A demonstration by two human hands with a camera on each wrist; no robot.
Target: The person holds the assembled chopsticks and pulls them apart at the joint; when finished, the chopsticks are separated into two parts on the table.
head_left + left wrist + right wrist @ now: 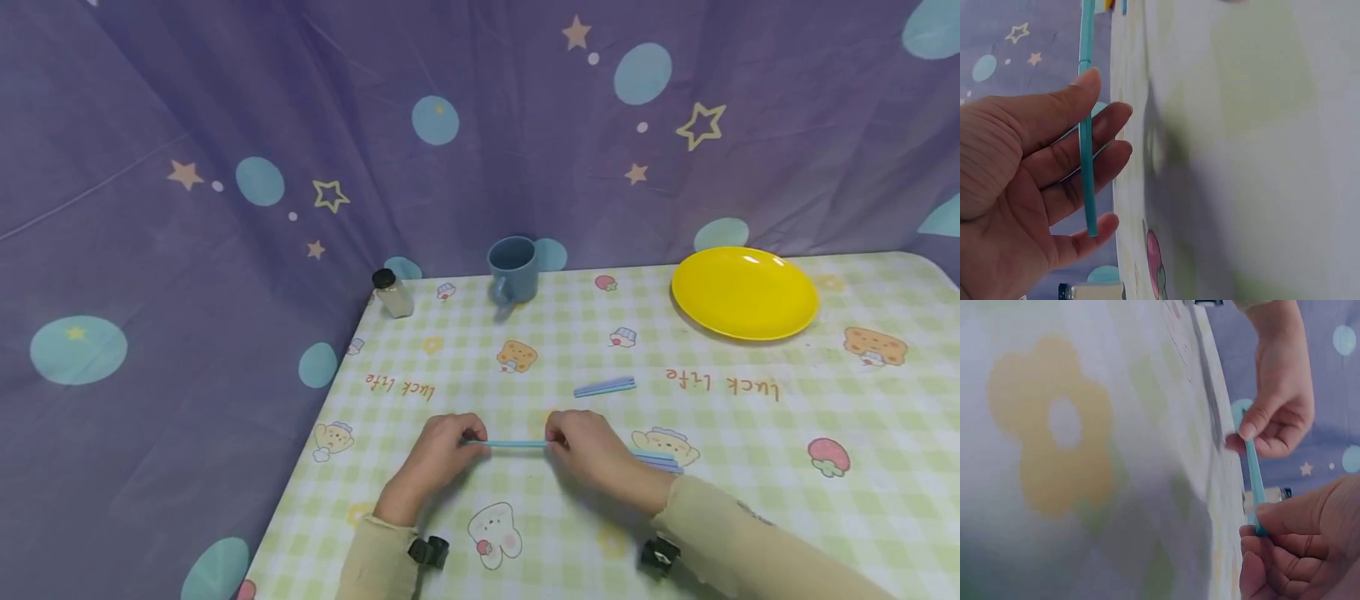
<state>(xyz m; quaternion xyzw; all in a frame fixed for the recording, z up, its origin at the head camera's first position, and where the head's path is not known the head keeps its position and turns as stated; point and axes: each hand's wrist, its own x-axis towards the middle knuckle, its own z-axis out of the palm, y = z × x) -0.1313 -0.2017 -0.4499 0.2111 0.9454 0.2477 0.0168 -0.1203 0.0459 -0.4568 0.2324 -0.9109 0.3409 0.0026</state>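
A thin teal tube, like a straw or slim pen [517,443], is stretched level between both hands, just above the tablecloth. My left hand [442,450] pinches its left end between thumb and fingers. In the left wrist view the tube [1087,156] crosses the fingers, and a seam shows on it above the thumb tip. My right hand [592,450] pinches the other end, with its thumb on the tube [1254,465] in the right wrist view. Several blue and purple tubes [660,460] lie partly hidden behind the right hand. A second small bundle [603,387] lies farther back.
A blue mug [517,271] stands at the back edge. To its left is a jar with a black lid [393,293]. A yellow plate [746,296] lies at the back right. The checked tablecloth [547,533] meets a purple curtain [487,183] behind.
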